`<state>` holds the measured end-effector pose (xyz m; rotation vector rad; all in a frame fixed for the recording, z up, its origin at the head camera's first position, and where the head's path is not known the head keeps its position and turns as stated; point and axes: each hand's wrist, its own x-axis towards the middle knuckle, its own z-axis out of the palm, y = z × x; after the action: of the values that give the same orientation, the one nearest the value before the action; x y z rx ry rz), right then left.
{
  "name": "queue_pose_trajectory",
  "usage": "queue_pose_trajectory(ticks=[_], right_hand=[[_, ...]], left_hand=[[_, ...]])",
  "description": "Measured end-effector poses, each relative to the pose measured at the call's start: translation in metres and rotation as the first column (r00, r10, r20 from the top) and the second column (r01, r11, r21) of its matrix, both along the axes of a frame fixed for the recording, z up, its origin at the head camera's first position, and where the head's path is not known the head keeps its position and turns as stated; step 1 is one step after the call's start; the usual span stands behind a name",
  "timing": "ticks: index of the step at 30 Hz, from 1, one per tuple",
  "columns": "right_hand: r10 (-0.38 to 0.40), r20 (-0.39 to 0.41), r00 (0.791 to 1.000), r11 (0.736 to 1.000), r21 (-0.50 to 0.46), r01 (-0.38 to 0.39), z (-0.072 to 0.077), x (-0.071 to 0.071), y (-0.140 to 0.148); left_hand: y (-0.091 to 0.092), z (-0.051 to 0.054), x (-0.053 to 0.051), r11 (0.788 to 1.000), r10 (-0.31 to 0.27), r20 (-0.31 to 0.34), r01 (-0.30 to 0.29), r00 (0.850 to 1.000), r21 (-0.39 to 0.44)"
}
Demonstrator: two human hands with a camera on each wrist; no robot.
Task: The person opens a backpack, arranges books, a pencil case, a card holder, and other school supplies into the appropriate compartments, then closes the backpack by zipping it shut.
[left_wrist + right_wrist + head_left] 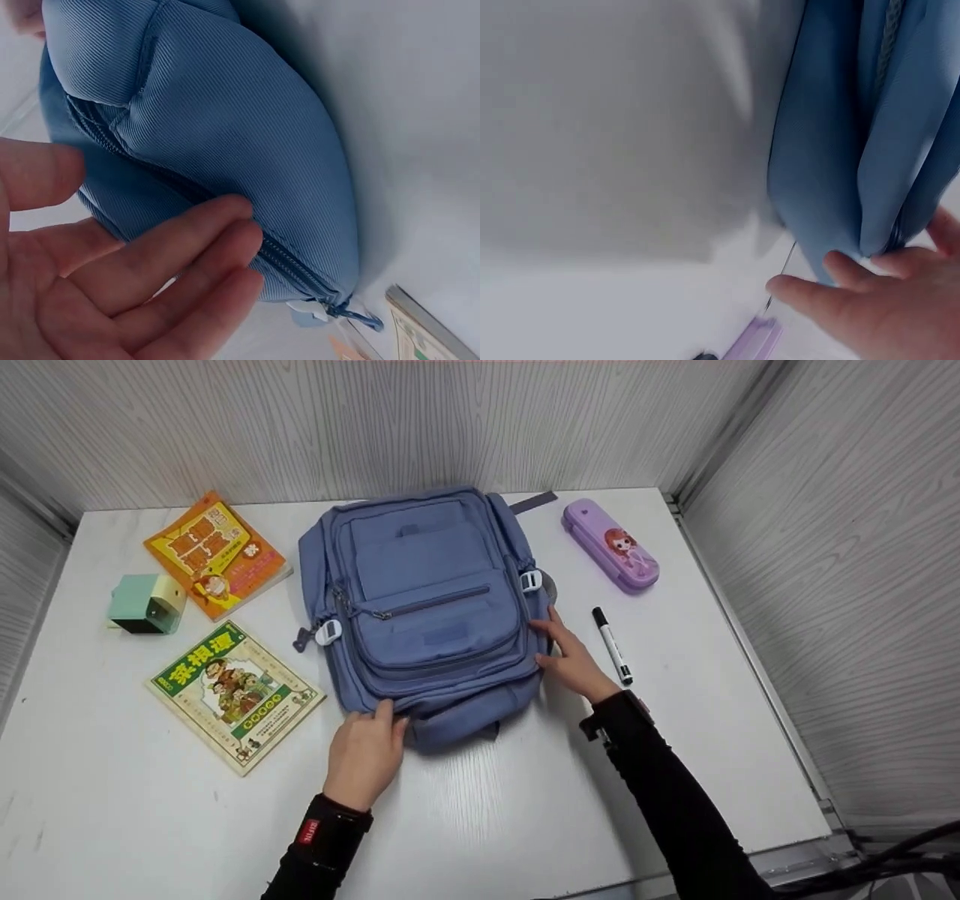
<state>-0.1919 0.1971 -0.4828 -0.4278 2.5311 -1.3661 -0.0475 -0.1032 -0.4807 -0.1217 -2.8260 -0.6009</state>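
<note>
A blue backpack (420, 551) lies front side up on the white table, its base towards me. At its lower left corner is my left hand (365, 756). The left wrist view shows those fingers (187, 262) extended against the fabric beside a dark zipper (289, 262), the thumb apart from them. My right hand (577, 664) touches the lower right side, fingers spread. In the right wrist view, the right fingers (810, 296) reach along the bag's side without closing round it. White buckles (328, 632) sit on both sides of the bag.
Left of the bag lie an orange book (217, 556) and a green-and-cream book (236, 697), with a mint pencil sharpener-like box (146, 604) beside them. To the right are a purple pencil case (611, 545) and a black-capped marker (613, 645). Walls (847, 547) enclose the table.
</note>
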Motion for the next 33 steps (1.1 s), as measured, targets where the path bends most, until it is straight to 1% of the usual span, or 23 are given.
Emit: queue_pose_trajectory(ticks=[2, 4, 7, 10, 12, 13, 15, 17, 19, 22, 25, 28, 31, 33], right_hand=[[0.020, -0.001, 1.000, 1.000, 0.002, -0.020, 0.001, -0.008, 0.004], [0.031, -0.006, 0.999, 0.999, 0.010, -0.031, 0.002, -0.014, 0.007], [0.031, -0.025, 0.999, 0.999, 0.044, -0.029, 0.004, -0.022, 0.011], [0.002, -0.072, 0.997, 0.993, 0.114, 0.006, 0.005, -0.026, 0.013], [-0.025, -0.117, 0.993, 0.987, 0.154, 0.043, 0.005, -0.026, 0.013], [-0.043, -0.140, 0.989, 0.984, 0.165, 0.066, 0.005, -0.024, 0.013], [-0.084, -0.188, 0.979, 0.981, 0.157, 0.115, 0.006, -0.020, 0.011], [-0.124, -0.234, 0.964, 0.977, 0.138, 0.160, 0.007, -0.013, 0.008], [-0.149, -0.271, 0.951, 0.977, 0.109, 0.184, 0.010, -0.002, 0.003], [-0.141, -0.313, 0.939, 0.981, 0.081, 0.174, 0.014, 0.018, -0.005], [-0.102, -0.329, 0.939, 0.990, 0.062, 0.129, 0.017, 0.040, -0.015], [-0.055, -0.338, 0.940, 0.994, 0.072, 0.084, 0.020, 0.063, -0.025], [0.009, -0.360, 0.933, 0.993, 0.110, 0.033, 0.021, 0.084, -0.037], [0.053, -0.377, 0.924, 0.989, 0.145, 0.002, 0.021, 0.096, -0.044]], left_hand=[[0.006, 0.000, 0.002, 1.000, -0.026, 0.006, 0.026, 1.000, 0.003], [0.012, -0.002, 0.004, 0.998, -0.058, -0.002, 0.058, 0.998, -0.001], [0.020, -0.004, 0.007, 0.994, -0.111, -0.011, 0.111, 0.994, -0.003], [0.026, -0.005, 0.009, 0.987, -0.158, -0.017, 0.158, 0.987, -0.009], [0.027, -0.006, 0.010, 0.985, -0.174, -0.014, 0.174, 0.985, -0.013], [0.027, -0.005, 0.010, 0.984, -0.179, -0.010, 0.179, 0.984, -0.012], [0.023, -0.004, 0.010, 0.984, -0.181, -0.001, 0.181, 0.984, -0.005], [0.018, -0.002, 0.009, 0.984, -0.176, 0.009, 0.176, 0.984, 0.002], [0.011, 0.000, 0.008, 0.985, -0.169, 0.014, 0.169, 0.985, 0.013], [0.000, 0.004, 0.006, 0.988, -0.150, 0.006, 0.150, 0.989, 0.026], [-0.012, 0.008, 0.003, 0.992, -0.116, 0.002, 0.115, 0.993, 0.046], [-0.025, 0.010, -0.004, 0.995, -0.077, 0.013, 0.076, 0.997, 0.070], [-0.041, 0.009, -0.017, 0.995, -0.044, 0.036, 0.040, 0.998, 0.086], [-0.052, 0.008, -0.028, 0.996, -0.020, 0.066, 0.015, 0.998, 0.087]])
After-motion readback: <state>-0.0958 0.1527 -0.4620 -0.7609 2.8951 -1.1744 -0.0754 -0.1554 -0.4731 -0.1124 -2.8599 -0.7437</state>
